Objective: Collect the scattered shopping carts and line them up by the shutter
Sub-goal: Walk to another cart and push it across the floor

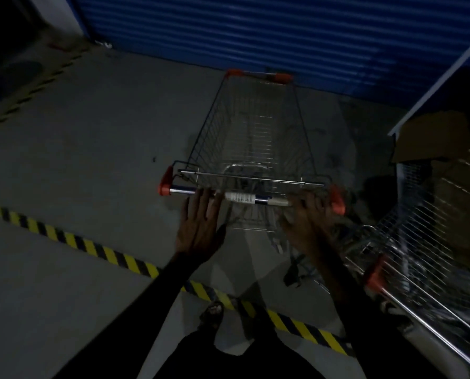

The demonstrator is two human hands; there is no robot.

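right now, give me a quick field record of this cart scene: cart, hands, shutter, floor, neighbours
cart: empty wire shopping cart, nose near the shutter
handle: push bar with orange end caps
left hand: left hand open, straight fingers reaching the bar
right hand: right hand at the bar's right end, blurred, grip unclear
shutter: blue roller shutter, closed
floor: grey concrete, yellow-black hazard tape behind the cart
neighbours: second wire cart on the right, cardboard box beyond it
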